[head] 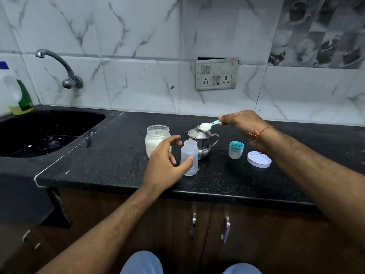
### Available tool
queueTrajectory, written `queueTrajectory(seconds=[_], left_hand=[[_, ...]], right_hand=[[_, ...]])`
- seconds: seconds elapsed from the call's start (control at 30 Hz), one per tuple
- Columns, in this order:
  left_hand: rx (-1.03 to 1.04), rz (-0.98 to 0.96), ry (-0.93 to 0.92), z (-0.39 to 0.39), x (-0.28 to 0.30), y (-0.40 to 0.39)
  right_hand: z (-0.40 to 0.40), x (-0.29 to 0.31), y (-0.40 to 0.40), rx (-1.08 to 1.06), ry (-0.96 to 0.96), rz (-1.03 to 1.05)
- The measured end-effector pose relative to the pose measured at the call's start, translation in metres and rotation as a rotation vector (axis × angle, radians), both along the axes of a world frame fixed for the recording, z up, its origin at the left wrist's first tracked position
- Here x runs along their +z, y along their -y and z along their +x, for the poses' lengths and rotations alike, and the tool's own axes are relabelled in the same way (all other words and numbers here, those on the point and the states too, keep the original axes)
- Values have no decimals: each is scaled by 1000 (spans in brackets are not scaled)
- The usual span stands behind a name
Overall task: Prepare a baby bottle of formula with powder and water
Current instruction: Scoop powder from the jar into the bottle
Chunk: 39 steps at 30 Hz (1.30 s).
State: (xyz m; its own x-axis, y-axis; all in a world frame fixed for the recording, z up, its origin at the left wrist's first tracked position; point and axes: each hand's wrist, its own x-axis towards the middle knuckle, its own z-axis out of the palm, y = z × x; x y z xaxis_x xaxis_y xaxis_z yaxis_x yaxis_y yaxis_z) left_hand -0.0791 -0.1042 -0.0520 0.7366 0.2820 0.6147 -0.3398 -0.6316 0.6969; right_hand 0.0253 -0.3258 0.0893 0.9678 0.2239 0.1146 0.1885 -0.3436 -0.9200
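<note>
An open, empty clear baby bottle (190,155) stands upright on the black counter (122,161). My left hand (165,165) is beside it with loosely spread fingers, the thumb touching the bottle's side. My right hand (241,121) pinches the handle of a small blue scoop (206,126) heaped with white powder, held in the air above the steel jug (203,142). An open jar of powder (155,140) stands left of the bottle, partly behind my left hand.
The bottle's teal-ringed cap (236,150) and a white jar lid (259,159) lie to the right. A black sink (47,133) with a wall tap (59,66) is at the left, a detergent bottle (17,91) in the corner. Wall sockets (216,74) sit behind.
</note>
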Motion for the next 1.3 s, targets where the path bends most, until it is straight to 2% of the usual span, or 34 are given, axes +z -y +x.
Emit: queueTrajectory(seconds=[0.2,0.5,0.83,1.0,1.3], left_hand=[[-145,-61,-250,21,-9,-9],[-142,-119,-186,14,-12,-11],[-138,-133,-170,14,-12,-11],[-134,-140,-162,13,-12,-10],[-111,-162,-150,13,-11,-11]], right_hand=[[0,-5,-9,-14,58,-28],[1,-14,-21,37,50,-102],[-3,-16,-30,65,171,-253],[-6,-15,-40,58,355,-448],[-34,-6,-51,143,904,-724]])
